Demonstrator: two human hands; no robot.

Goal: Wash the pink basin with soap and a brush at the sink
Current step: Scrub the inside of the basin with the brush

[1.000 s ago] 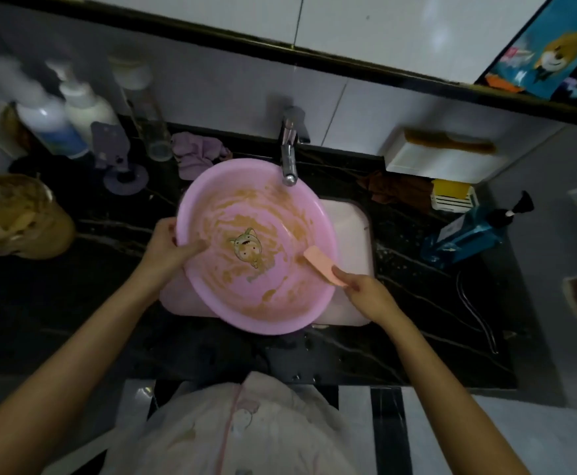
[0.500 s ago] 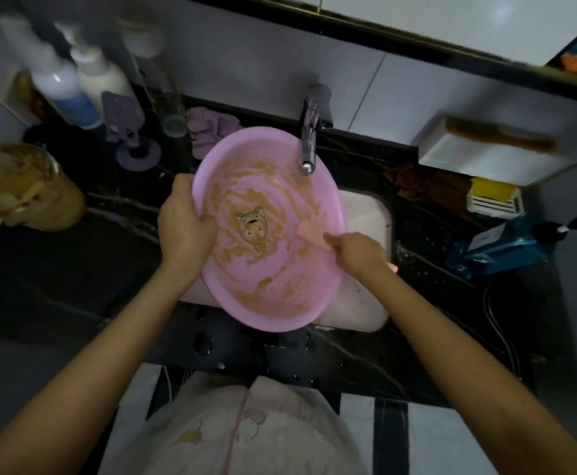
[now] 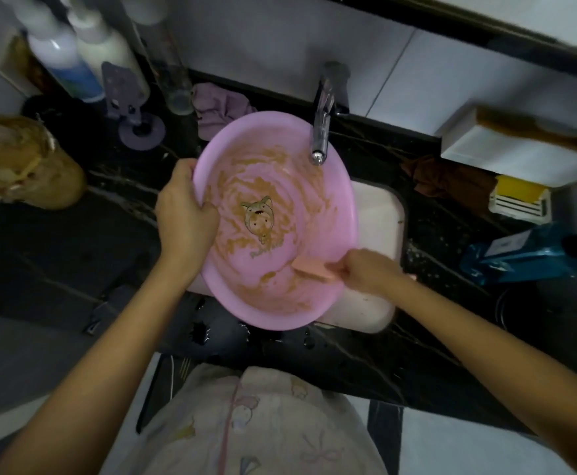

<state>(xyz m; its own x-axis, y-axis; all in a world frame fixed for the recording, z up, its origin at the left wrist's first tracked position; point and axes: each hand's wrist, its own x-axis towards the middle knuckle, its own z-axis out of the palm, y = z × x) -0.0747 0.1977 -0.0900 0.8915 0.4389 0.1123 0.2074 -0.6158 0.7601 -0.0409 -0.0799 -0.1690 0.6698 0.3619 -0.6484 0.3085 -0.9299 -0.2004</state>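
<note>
Head view. Scrubbing appears to be the step in hand: brown residue smears most of the inner wall of the pink basin [image 3: 290, 186]. The basin sits, apparently tilted, over the white sink [image 3: 379, 207], its far rim under the faucet [image 3: 321, 132].

The left hand [image 3: 184, 207] grips the basin's rim, fingers curled over the edge into the bowl. The right hand [image 3: 366, 270] is closed round a flat salmon-coloured piece [image 3: 314, 270]; whether this is the soap bar or the brush cannot be told. The piece's free end touches the inner wall just left of the right hand.

Procedure:
1. Press the piece flat to the wall.
2. Work in overlapping strokes from the right hand's side, across the printed bottom, toward the left hand.
3. Brace the rim firmly with the left hand so the basin cannot slide onto the counter [image 3: 74, 252].

No stream shows at the faucet, so rinsing will likely follow.
</note>
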